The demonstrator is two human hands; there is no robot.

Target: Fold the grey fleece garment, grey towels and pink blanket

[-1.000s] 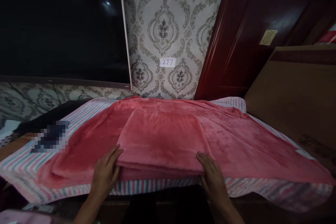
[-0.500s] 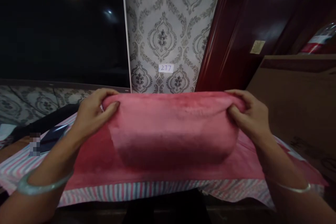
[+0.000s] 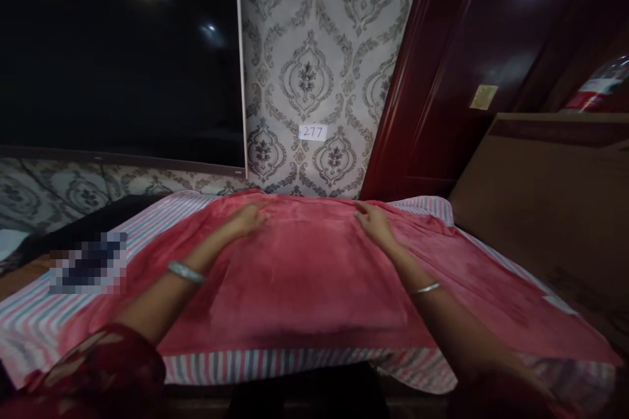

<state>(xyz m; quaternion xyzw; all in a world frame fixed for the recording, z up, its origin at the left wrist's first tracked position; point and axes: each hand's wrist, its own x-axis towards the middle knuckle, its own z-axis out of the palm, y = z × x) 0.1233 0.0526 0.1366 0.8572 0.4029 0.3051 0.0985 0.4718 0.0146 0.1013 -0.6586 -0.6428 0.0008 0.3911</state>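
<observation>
A pink-red plush cloth (image 3: 309, 275) lies spread over a striped sheet, with a folded-over layer across its middle. My left hand (image 3: 248, 217) rests on the far left part of this layer, thumb and fingers slightly apart. Opposite it, my right hand (image 3: 374, 222) touches the far right part, its thumb and forefinger also parted. Both hands are a little blurred, and no cloth shows pinched between the fingers. Under the cloth, the striped sheet (image 3: 236, 364) shows along the front edge and at the back corners.
A dark object, blurred out by pixels (image 3: 91, 263), lies on the sheet at the left. A large black screen (image 3: 118, 59) stands behind. To the right are a cardboard box (image 3: 550, 209) and a plastic bottle (image 3: 597, 88). Patterned wall bears a paper label (image 3: 313, 132).
The raised fold of cloth has come down flat onto the surface, away from me. Both hands have moved forward and closer together, and their grip on the cloth has loosened.
</observation>
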